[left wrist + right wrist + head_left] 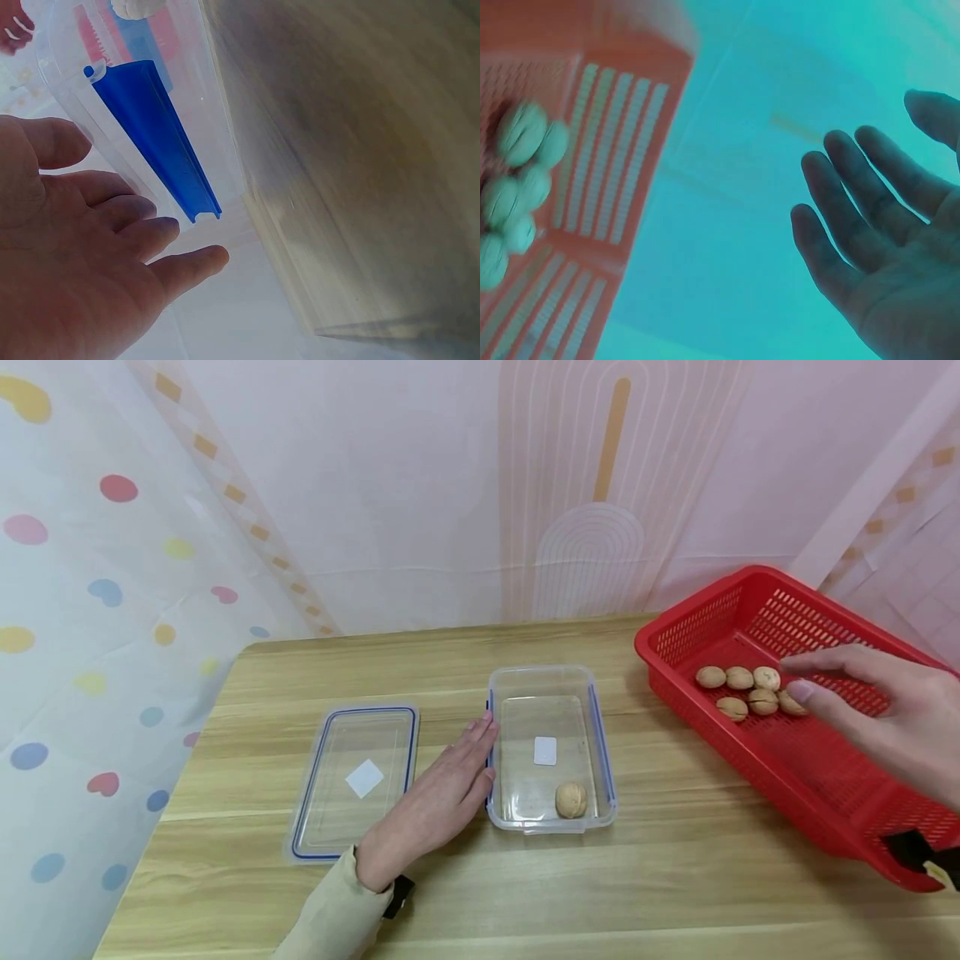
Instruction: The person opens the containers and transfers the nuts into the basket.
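A clear plastic food box [510,685] with blue side clips stands on the table, a single walnut [571,799] in its near right corner. My left hand [442,793] rests with extended fingers along the box's left side; in the left wrist view its fingers lie beside a blue clip [154,135]. Over the red basket [750,777] hovers my right hand [892,710], thumb and fingers apart, holding nothing. Several walnuts [738,678] lie grouped on the basket floor, just beyond the fingertips. The right wrist view shows that hand's spread fingers [862,195] away from the walnuts.
Left of the box, a clear lid [337,810] with a blue seal lies flat on the wooden table [675,893], partly behind the left wrist. A patterned curtain [390,485] hangs along the table's back edge. The basket's raised rim borders the right side.
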{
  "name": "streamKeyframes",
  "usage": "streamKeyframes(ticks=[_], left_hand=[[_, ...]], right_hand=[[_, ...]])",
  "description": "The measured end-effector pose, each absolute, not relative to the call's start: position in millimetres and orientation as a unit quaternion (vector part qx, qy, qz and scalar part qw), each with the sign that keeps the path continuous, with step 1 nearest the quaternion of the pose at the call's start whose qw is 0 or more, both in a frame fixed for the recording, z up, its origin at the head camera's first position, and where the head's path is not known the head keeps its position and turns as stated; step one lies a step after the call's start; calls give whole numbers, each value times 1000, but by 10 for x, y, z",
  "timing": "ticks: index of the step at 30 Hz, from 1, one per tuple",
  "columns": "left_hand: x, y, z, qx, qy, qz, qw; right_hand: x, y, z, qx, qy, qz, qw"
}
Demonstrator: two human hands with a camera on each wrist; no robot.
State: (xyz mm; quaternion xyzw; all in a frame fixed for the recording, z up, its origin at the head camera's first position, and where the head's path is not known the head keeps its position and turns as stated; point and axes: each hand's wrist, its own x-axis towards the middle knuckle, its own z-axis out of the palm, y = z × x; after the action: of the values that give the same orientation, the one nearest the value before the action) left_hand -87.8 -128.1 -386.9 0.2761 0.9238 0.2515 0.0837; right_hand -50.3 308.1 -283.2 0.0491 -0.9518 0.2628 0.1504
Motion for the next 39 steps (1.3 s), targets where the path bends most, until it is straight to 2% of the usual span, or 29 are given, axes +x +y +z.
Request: streamKeyframes(ticks=[3,9,17,22,39], left_hand=[[-880,-1284,-3869,279,924,250,81],[-874,-1289,-3867,282,923,251,80],[-875,-1283,-3872,283,922,251,78],[-877,-1278,-3867,285,922,252,77],[-871,-1284,-3856,284,922,251,79]], right_hand=[[-436,2953,-2828,57,-941,290,166],[-373,2685,-2880,152,-906,325,225],[-399,2371,-3084,256,-861,380,220],[-479,2168,-3275,300,-838,410,201],[-831,1873,-3607,415,-829,369,67]])
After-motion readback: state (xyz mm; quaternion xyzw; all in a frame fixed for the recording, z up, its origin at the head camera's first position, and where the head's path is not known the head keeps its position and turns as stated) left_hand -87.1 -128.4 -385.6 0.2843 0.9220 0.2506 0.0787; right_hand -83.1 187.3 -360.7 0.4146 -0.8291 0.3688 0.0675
